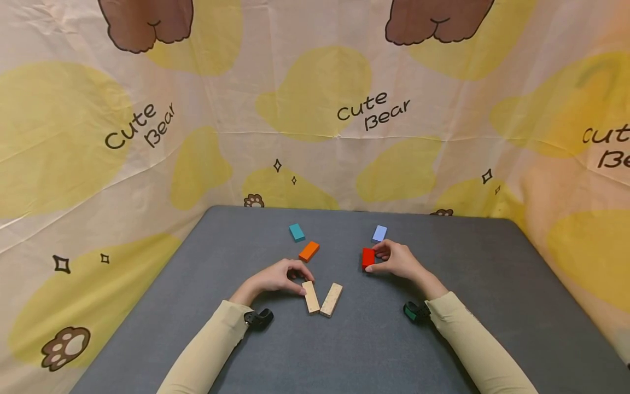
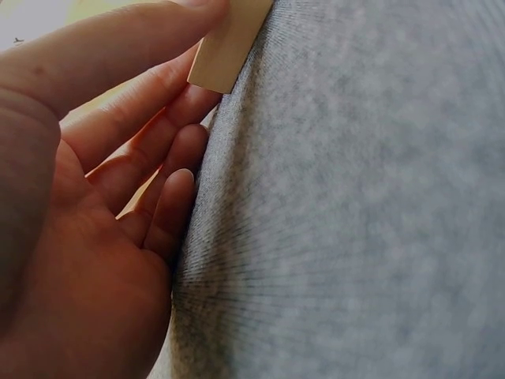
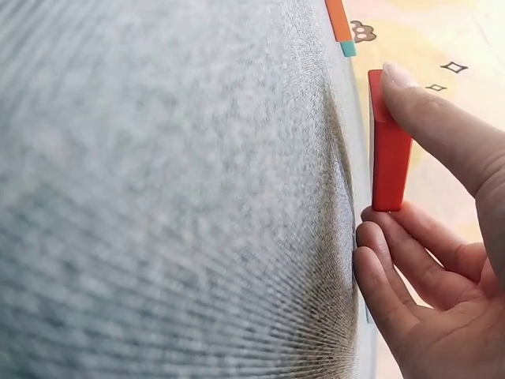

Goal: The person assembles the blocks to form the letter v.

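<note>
My left hand [image 1: 279,276] pinches a plain wooden block [image 1: 311,297] between thumb and fingers. In the left wrist view, the thumb lies along one side of that wooden block [image 2: 229,47], with fingertips at its other side. A second wooden block [image 1: 331,300] rests on the table just to its right, the two forming a V whose near ends almost meet. On the right, my right hand [image 1: 397,259] holds a red block [image 1: 368,259]. The right wrist view shows the red block [image 3: 388,150] between the thumb at one end and the fingers at the other.
Beyond the hands, an orange block [image 1: 309,251] and a teal block [image 1: 297,232] lie on the grey table [image 1: 374,350]. A light blue block [image 1: 379,233] lies just beyond the red one. A printed cloth [image 1: 305,98] hangs behind the table's far edge.
</note>
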The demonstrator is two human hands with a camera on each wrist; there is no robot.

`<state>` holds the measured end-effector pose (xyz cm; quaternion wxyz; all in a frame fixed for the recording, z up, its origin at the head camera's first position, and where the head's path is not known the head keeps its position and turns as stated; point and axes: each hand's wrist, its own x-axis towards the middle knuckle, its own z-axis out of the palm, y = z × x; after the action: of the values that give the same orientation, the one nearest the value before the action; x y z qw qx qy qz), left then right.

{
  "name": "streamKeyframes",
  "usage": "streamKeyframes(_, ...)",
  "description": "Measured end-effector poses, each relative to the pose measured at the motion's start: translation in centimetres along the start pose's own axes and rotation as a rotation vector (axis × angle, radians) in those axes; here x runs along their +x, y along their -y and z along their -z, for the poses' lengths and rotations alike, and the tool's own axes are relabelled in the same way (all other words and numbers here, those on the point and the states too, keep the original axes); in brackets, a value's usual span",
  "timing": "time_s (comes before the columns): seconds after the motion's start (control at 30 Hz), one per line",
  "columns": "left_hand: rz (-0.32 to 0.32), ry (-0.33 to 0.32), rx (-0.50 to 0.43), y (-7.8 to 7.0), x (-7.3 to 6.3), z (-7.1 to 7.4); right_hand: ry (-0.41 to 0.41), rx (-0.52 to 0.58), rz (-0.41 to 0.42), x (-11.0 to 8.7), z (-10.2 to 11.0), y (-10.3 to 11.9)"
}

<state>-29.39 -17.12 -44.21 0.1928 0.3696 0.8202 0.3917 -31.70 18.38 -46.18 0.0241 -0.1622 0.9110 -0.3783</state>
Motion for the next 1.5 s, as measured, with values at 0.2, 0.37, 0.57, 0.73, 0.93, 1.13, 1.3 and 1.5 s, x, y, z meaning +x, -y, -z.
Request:
streamKeyframes(0.2,0.000,-0.001,-0.012,0.0,-0.1,0.0,-0.009,-0.010,-0.009,-0.2,0.0,0.4)
streamKeyframes(0.37,0.002,-0.006,-0.028,0.0,-0.1,-0.1,-0.009,-0.016,-0.008,-0.3,-0.1,0.8)
streamKeyframes(0.57,0.001,-0.003,-0.019,0.0,-0.1,-0.1,-0.011,-0.026,-0.017,-0.5,-0.3,0.9)
streamKeyframes(0.73,0.001,-0.002,-0.015,0.0,-0.2,-0.1,-0.016,-0.028,-0.014,-0.6,-0.4,1.1)
streamKeyframes(0.93,-0.002,-0.003,-0.009,-0.1,-0.3,0.0,-0.029,-0.043,-0.042,-0.7,-0.6,1.6)
streamKeyframes(1.13,-0.002,-0.006,-0.005,-0.1,-0.2,0.1,-0.046,-0.045,-0.047,-0.9,-0.6,2.2)
streamKeyframes(1.3,-0.004,-0.003,0.000,-0.1,-0.1,0.1,-0.048,-0.049,-0.056,-0.8,-0.8,2.4)
streamKeyframes(1.5,0.000,-0.003,0.000,-0.2,-0.2,0.0,-0.056,-0.054,-0.080,-0.7,-1.1,2.8)
